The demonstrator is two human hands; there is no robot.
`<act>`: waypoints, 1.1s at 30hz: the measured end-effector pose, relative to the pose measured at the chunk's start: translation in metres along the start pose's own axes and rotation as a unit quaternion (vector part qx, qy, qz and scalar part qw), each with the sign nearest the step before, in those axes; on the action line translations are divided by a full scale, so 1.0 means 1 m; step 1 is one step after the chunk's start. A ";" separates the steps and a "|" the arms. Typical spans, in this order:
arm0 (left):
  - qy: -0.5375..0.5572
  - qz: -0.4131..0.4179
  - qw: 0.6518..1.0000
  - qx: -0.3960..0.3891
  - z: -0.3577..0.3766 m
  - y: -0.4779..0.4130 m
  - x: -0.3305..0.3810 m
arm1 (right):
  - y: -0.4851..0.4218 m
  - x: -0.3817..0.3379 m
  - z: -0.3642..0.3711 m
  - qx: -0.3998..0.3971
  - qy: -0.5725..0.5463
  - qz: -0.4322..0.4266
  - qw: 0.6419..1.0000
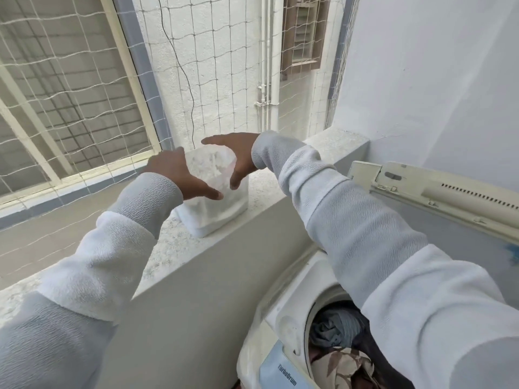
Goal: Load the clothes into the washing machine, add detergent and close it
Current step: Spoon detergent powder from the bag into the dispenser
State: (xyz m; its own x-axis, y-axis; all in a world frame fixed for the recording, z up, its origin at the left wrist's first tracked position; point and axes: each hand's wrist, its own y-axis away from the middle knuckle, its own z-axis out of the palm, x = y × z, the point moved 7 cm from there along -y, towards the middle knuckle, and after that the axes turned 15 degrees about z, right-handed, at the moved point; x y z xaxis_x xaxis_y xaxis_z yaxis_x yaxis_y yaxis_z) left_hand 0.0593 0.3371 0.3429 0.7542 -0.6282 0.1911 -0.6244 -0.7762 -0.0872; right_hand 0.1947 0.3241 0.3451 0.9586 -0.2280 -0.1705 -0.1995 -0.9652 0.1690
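Observation:
A translucent plastic container (217, 209) of white detergent powder stands on a speckled ledge (261, 186). My left hand (179, 175) is at its left side, fingers spread over the top. My right hand (238, 158) hovers at its right, thumb and fingers apart around the rim. Whether either hand touches the container I cannot tell. At the bottom right, the top-loading washing machine (280, 318) stands open, with grey and patterned clothes (339, 349) in the drum. Its raised lid (438, 197) leans back at the right.
A safety net (213, 66) covers the opening behind the ledge, with a barred window (64, 88) at left. A white wall (435, 80) rises at the right, and pipes (271, 57) run down the outer wall.

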 end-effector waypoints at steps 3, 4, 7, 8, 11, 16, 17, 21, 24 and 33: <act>-0.095 0.135 0.980 0.109 -0.007 0.001 0.043 | 0.034 0.026 -0.005 0.072 -0.093 -0.004 0.993; -0.080 0.194 0.967 0.145 -0.004 0.006 0.064 | 0.049 0.041 -0.004 0.103 -0.126 -0.001 0.987; 0.014 0.324 0.930 0.174 0.022 0.017 0.124 | 0.100 0.098 0.018 0.187 -0.206 0.035 0.960; 0.029 0.358 0.917 0.172 0.035 0.020 0.143 | 0.116 0.118 0.032 0.207 -0.220 0.059 0.952; 0.038 0.422 0.899 0.115 0.092 0.023 0.199 | 0.163 0.188 0.091 0.236 -0.208 0.182 0.932; -0.013 0.489 0.872 -0.024 0.211 0.033 0.283 | 0.240 0.282 0.193 0.201 -0.126 0.375 0.896; -0.029 0.495 0.866 -0.055 0.237 0.036 0.298 | 0.253 0.297 0.213 0.170 -0.116 0.406 0.890; -0.129 0.520 0.835 -0.124 0.321 0.047 0.342 | 0.285 0.338 0.275 0.091 -0.067 0.470 0.875; -0.180 0.543 0.808 -0.140 0.369 0.051 0.357 | 0.293 0.355 0.310 0.048 -0.034 0.482 0.874; -0.213 0.608 0.764 -0.039 0.424 0.041 0.373 | 0.303 0.385 0.353 0.029 0.045 0.470 0.881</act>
State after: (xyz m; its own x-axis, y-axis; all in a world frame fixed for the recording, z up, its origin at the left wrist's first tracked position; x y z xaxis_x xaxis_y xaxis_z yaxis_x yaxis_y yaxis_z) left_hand 0.4006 0.0480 -0.0035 -0.4053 -0.8559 -0.3213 -0.9138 0.3898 0.1144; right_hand 0.4318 -0.1015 -0.0121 0.3765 -0.9214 0.0968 -0.9213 -0.3613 0.1438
